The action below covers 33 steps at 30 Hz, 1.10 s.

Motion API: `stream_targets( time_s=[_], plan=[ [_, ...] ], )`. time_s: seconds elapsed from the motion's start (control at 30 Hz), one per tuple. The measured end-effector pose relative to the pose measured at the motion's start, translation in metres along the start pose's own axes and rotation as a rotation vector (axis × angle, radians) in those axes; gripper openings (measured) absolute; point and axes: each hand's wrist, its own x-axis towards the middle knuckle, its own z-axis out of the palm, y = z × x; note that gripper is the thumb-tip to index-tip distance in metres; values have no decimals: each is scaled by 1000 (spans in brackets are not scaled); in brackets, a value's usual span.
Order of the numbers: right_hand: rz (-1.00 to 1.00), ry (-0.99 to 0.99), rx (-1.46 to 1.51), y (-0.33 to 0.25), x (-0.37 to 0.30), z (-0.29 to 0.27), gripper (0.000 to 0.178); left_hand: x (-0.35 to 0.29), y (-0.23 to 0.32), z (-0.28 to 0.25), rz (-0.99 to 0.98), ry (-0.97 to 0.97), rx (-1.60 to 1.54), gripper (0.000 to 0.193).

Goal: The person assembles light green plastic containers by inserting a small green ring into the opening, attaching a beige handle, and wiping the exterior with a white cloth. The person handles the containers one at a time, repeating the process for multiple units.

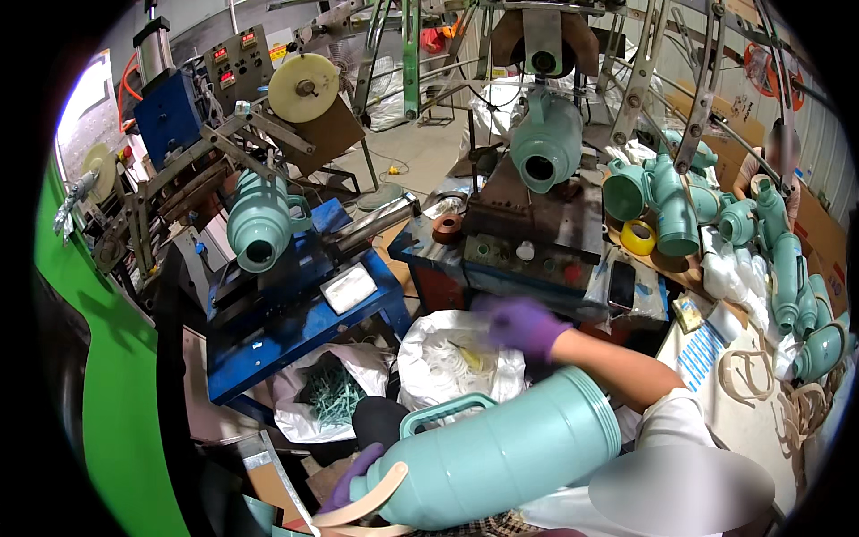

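A large teal vacuum-flask shell [501,447] with a side handle lies tilted across my lap, its ribbed wide end up to the right. My left hand [360,474], in a purple glove, grips its narrow end at the lower left; the flask hides part of the fingers. A beige curved strip [386,494] loops around that end, close to the same hand. My right hand [528,328], also purple-gloved, is off the flask, above a white bag [420,358] holding pale scraps. Motion smears its fingers, so I cannot see whether anything is in them.
Teal flask shells hang on the left machine [258,219] and the middle machine [544,148]. Several more crowd the right side near yellow tape [638,237]. Beige strips [747,376] lie on the right table. A bag of teal shavings [331,394] stands left. Another person [750,170] is back right.
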Motion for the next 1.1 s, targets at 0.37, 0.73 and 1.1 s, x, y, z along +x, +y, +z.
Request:
stream_targets(
  time_s=[0.37,0.73,1.1],
  plan=[
    [368,1092,-264,61,63,-165,79,64,-86,-7,322,95,-1078,67],
    [-161,1130,-24,-12,-208,5,61,195,67,37,458,-39,-311,54],
    [25,440,673,-16,-126,-24,95,298,107,212,970,37,1080,93]
  ],
)
